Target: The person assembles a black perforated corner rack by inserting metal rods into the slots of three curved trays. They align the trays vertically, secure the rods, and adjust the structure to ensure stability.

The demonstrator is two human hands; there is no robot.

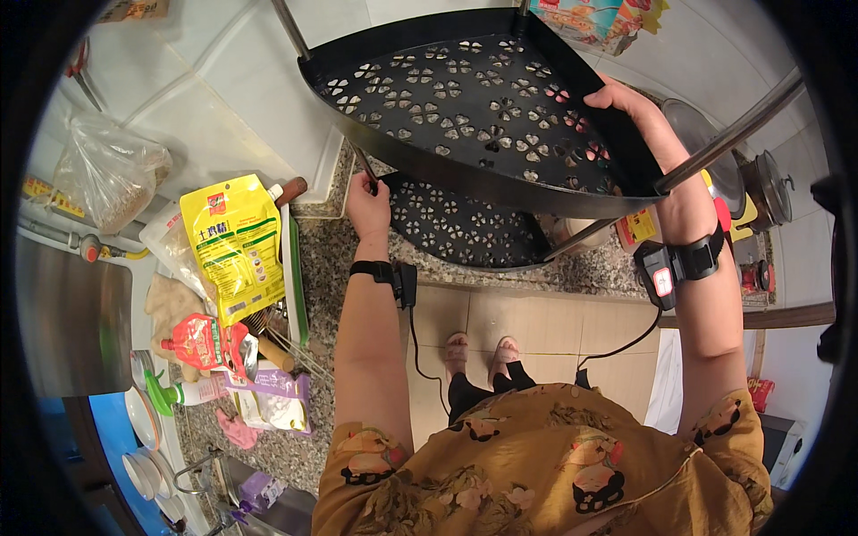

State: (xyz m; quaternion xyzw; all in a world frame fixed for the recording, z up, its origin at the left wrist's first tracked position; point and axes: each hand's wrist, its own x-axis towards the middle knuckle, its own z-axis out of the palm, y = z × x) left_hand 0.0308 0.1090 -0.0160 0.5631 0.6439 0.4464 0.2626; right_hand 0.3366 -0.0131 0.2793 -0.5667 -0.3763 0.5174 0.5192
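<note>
A black corner rack (429,165) with clover-shaped cutouts and metal posts fills the upper middle. Its lower tier (456,228) rests over the granite counter. On the left, my left hand (368,207) has its fingers closed around a thin metal post (362,163) between the two tiers. My right hand (618,100) reaches behind the rack's right side and grips the upper tier's rim. Its thumb lies over the edge, and the other fingers are hidden behind the wall. Both tiers look bare.
Left on the counter (317,393) lie a yellow pouch (237,255), a red spouted pouch (210,344), a purple-white bag (273,402) and a green-topped spray bottle (192,391). A plastic bag (112,170) hangs by the wall. Pots (766,192) stand at the right.
</note>
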